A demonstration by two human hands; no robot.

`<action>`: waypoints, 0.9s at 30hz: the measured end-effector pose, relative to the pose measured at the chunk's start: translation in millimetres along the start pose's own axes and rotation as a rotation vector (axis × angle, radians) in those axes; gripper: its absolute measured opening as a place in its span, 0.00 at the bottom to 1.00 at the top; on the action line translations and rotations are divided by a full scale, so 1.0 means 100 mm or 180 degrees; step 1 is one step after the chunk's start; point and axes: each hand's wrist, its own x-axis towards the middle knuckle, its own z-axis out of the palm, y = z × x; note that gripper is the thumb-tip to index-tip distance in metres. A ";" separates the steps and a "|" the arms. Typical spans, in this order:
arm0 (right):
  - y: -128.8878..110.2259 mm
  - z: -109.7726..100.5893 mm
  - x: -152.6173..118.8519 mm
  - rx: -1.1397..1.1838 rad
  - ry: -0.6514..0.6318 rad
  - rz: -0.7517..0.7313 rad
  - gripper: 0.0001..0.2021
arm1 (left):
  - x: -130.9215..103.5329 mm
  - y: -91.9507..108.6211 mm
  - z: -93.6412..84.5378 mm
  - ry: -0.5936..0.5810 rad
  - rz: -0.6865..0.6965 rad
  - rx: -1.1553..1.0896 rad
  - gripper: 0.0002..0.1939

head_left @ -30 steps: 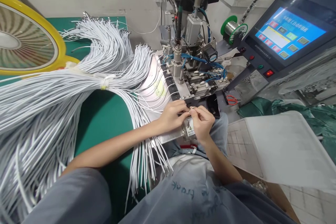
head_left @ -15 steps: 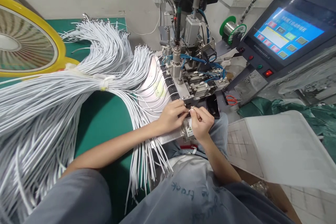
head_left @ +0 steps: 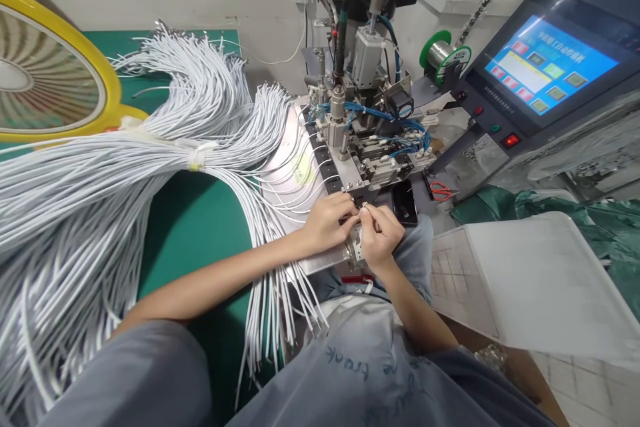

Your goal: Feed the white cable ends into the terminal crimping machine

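My left hand (head_left: 327, 221) is closed in a pinch at the front edge of the machine (head_left: 370, 147). Fingertip to fingertip with it, my right hand (head_left: 381, 235) pinches too. Between them shows the small pale end of a white cable, mostly hidden by the fingers. Several white cables (head_left: 285, 197) run from a tied bundle (head_left: 235, 170) across a pale plate into the machine's dark slotted strip (head_left: 323, 160). Loose cable ends (head_left: 280, 307) hang down under my left forearm.
A yellow-rimmed fan (head_left: 107, 73) stands at the left on the green mat (head_left: 195, 233). A solder wire spool (head_left: 443, 53), a lit control screen (head_left: 550, 67), red-handled cutters (head_left: 441, 191) and a dark phone-like slab (head_left: 405, 203) lie rightward. A white plastic bin (head_left: 540, 280) stands lower right.
My right hand has shifted very slightly left, its fingers still pinched against the left hand's. The view has tilted a little; the cables and machine look the same.
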 end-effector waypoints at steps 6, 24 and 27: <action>-0.05 -0.02 0.06 0.0360 -0.0184 0.0501 0.11 | 0.02 -0.03 -0.03 -0.0030 0.0206 0.0419 0.11; 0.14 -0.21 0.39 0.0567 -0.1832 0.0865 0.11 | 0.12 -0.22 -0.16 -0.0525 0.1451 0.1714 0.14; 0.17 -0.21 0.40 0.0629 -0.1739 0.0649 0.12 | 0.09 -0.18 -0.10 -0.0513 0.0936 0.1302 0.14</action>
